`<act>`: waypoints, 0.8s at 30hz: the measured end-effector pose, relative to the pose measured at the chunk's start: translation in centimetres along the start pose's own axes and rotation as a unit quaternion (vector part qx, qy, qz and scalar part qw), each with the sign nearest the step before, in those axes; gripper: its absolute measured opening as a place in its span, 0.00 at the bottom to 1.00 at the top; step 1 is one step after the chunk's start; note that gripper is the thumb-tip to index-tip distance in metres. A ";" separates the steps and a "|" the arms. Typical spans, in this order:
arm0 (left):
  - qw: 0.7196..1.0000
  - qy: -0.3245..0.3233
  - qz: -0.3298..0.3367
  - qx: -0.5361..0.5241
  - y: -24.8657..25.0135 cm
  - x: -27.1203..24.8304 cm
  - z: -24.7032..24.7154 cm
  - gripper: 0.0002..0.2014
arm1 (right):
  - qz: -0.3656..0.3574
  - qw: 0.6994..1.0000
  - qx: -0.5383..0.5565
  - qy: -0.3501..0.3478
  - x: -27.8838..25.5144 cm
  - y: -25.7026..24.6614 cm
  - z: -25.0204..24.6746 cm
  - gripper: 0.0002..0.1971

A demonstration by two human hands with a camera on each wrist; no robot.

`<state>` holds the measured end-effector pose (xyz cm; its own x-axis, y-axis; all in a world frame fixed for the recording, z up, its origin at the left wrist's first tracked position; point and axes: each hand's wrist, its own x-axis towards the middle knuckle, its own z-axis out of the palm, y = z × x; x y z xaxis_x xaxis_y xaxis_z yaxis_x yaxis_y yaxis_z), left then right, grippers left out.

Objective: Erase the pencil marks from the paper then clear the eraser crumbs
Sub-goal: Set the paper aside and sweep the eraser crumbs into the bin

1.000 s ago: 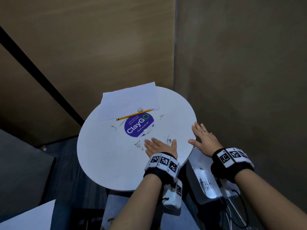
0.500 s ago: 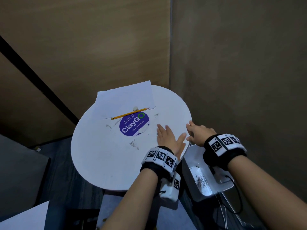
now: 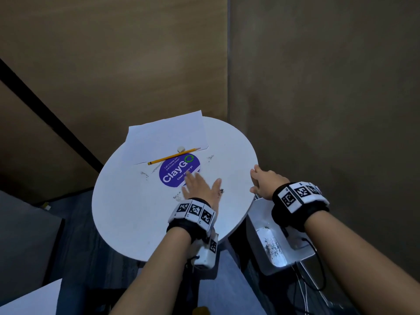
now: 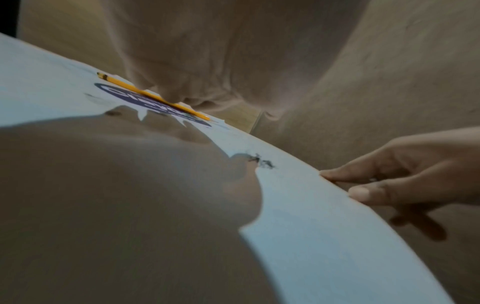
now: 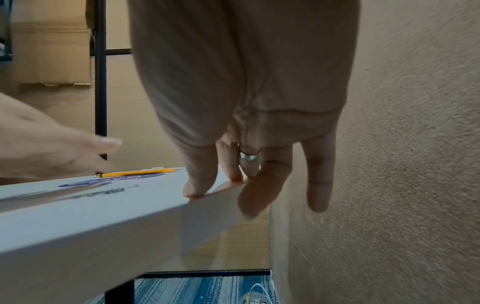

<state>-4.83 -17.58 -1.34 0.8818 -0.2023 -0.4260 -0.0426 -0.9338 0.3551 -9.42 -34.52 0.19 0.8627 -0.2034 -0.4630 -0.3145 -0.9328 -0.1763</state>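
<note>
A white paper sheet (image 3: 167, 137) lies at the far side of the round white table (image 3: 127, 219), with a yellow pencil (image 3: 173, 156) and a small white eraser (image 3: 181, 148) on its near edge. Dark eraser crumbs (image 3: 221, 190) sit beside the thumb of my left hand (image 3: 200, 185), which lies flat with fingers spread, just below the purple ClayGo sticker (image 3: 175, 170). The left wrist view shows the same crumbs (image 4: 261, 162) at the thumb tip. Smaller crumb patches (image 3: 210, 158) lie elsewhere. My right hand (image 3: 263, 180) rests its fingertips (image 5: 197, 189) on the table's right edge, holding nothing.
A white bin (image 3: 263, 214) with crumbs in it stands under the table's right edge, below my right wrist. Brown walls close in behind and to the right. Cables (image 3: 318, 276) trail on the floor by the bin.
My left hand swept right toward the table's edge, then came back left to the sticker. My right hand went from flat and spread to fingertips on the rim.
</note>
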 end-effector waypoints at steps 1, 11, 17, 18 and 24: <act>0.999 0.015 -0.029 0.004 -0.2 0.0 0.2 0.40 | -0.001 1.000 -0.001 -0.003 0.0 0.0 0.0 0.22; 0.996 0.014 0.078 0.039 1.5 0.1 -0.6 0.33 | -0.010 1.000 0.005 -0.001 -0.2 0.2 0.3 0.27; 0.992 -0.087 0.061 0.061 1.3 0.6 0.1 0.38 | -0.007 1.000 -0.002 -0.001 0.0 0.0 0.0 0.26; 0.988 -0.113 0.088 0.059 1.7 0.5 -0.2 0.36 | -0.003 1.000 -0.006 -0.002 0.0 -0.1 -0.1 0.25; 0.996 -0.001 0.041 0.083 2.5 2.4 -1.9 0.35 | 0.015 0.999 -0.039 0.001 0.1 -0.8 -0.7 0.22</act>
<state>-1.92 -19.80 0.13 0.8708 -0.2813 -0.4032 -0.1923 -0.9497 0.2473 -8.84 -34.03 0.86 0.8542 -0.2321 -0.4652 -0.3086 -0.9465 -0.0944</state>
